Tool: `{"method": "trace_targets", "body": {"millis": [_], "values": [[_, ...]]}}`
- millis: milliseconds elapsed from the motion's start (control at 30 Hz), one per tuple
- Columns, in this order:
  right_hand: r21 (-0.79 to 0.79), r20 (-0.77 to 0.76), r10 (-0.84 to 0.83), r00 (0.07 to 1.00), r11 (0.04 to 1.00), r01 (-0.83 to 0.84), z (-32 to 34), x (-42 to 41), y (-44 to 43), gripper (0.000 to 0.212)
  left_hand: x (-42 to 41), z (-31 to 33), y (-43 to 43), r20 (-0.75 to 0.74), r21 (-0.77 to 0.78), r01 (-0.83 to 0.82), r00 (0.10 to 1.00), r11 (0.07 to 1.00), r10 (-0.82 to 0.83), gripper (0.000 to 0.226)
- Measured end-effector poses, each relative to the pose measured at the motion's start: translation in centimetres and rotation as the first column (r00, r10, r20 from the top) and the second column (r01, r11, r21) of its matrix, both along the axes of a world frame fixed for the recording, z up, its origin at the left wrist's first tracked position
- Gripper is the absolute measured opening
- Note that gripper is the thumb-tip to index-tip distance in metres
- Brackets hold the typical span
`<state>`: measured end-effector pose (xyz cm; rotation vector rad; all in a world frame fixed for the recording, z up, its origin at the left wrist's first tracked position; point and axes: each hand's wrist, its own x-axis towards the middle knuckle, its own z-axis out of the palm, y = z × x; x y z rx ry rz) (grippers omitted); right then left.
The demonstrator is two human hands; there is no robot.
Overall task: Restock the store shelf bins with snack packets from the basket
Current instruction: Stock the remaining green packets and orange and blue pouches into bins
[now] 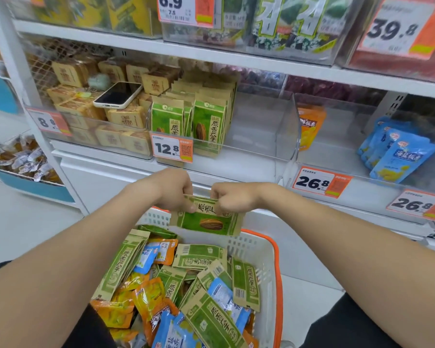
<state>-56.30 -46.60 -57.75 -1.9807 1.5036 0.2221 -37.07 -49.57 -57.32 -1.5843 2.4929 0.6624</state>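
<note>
Ahead, white store shelf (126,40) with clear plastic bins (261,126); left grip (172,190) and right grip (232,198) both pinching one green-and-tan seed packet (207,223) above white orange-rimmed basket (249,244).

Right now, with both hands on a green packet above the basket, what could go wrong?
1. The left hand and right hand pinch only the top edge of the green packet; it could slip back into the basket.
2. A phone lies loose on the brown packets beside the green-packet bin; a reach there could knock it off.
</note>
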Motion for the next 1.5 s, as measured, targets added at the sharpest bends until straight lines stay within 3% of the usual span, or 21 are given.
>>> {"method": "trace_targets", "body": {"millis": [67, 167, 233, 333, 467, 600, 700, 800, 867, 933, 1033, 1133, 1333, 1500], "values": [[-0.064, 0.083, -0.059, 0.995, 0.996, 0.065, 0.2, 0.0, -0.1, 0.025, 0.1, 0.5, -0.1, -0.287, -0.004, -0.100, 0.953, 0.995, 0.094, 0.033], [-0.140, 0.341, -0.149, 0.928, 0.968, 0.207, 0.3, 0.6, -0.1, 0.027, -0.2, 0.9, -0.2, -0.708, 0.075, -0.299, 0.656, 0.951, 0.262, 0.032], [-0.296, 0.457, -0.121, 0.881, 0.913, 0.279, 0.7, 1.2, 0.1, 0.032, -0.3, 1.3, -0.3, -0.825, 0.093, -0.381, 0.488, 0.920, 0.286, 0.034], [-0.520, 0.510, -0.015, 0.860, 0.791, 0.322, 1.2, 1.9, 0.7, 0.048, -0.6, 2.1, -0.4, -0.883, 0.041, -0.453, 0.401, 0.891, 0.244, 0.040], [-0.578, 0.481, 0.014, 0.877, 0.757, 0.304, 1.2, 2.0, 0.8, 0.052, -0.9, 2.5, -0.2, -0.872, -0.127, -0.497, 0.469, 0.859, 0.143, 0.058], [-0.591, 0.436, 0.067, 0.898, 0.774, 0.229, 1.9, 2.0, 0.3, 0.047, -0.8, 2.9, 0.1, -0.861, -0.235, -0.541, 0.502, 0.808, 0.086, 0.057], [-0.697, 0.395, -0.015, 0.919, 0.646, 0.310, 2.7, 1.6, -0.3, 0.046, -1.0, 3.2, 0.1, -0.872, -0.245, -0.649, 0.472, 0.720, 0.129, 0.048], [-0.724, 0.533, -0.094, 0.841, 0.463, 0.511, 3.8, 1.1, -0.8, 0.034, -1.2, 3.3, -0.3, -0.896, -0.161, -0.713, 0.395, 0.682, 0.201, 0.028], [-0.685, 0.655, -0.051, 0.754, 0.381, 0.621, 4.6, 1.0, -1.2, 0.028, -1.1, 3.0, -0.6, -0.882, -0.172, -0.700, 0.422, 0.693, 0.208, 0.011], [-0.653, 0.722, 0.011, 0.692, 0.343, 0.676, 5.3, 1.0, -1.7, 0.019, -1.0, 2.6, -0.7, -0.841, -0.181, -0.653, 0.490, 0.735, 0.228, 0.021], [-0.663, 0.718, 0.022, 0.695, 0.324, 0.675, 5.4, 0.9, -2.7, 0.013, -1.2, 2.1, -0.6, -0.761, -0.173, -0.581, 0.591, 0.795, 0.266, 0.031], [-0.683, 0.637, -0.140, 0.758, 0.352, 0.640, 4.6, 0.8, -4.0, 0.013, -1.3, 1.5, -0.4, -0.672, -0.158, -0.540, 0.672, 0.827, 0.311, 0.046], [-0.605, 0.462, -0.500, 0.732, 0.426, 0.673, 4.4, 1.6, -5.1, 0.019, -1.5, 1.2, -0.2, -0.628, -0.213, -0.543, 0.713, 0.812, 0.312, 0.056], [-0.569, 0.462, -0.470, 0.752, 0.493, 0.658, 4.1, 2.1, -6.5, 0.016, -1.2, 0.9, -0.3, -0.633, -0.224, -0.523, 0.719, 0.822, 0.285, 0.052]]}}
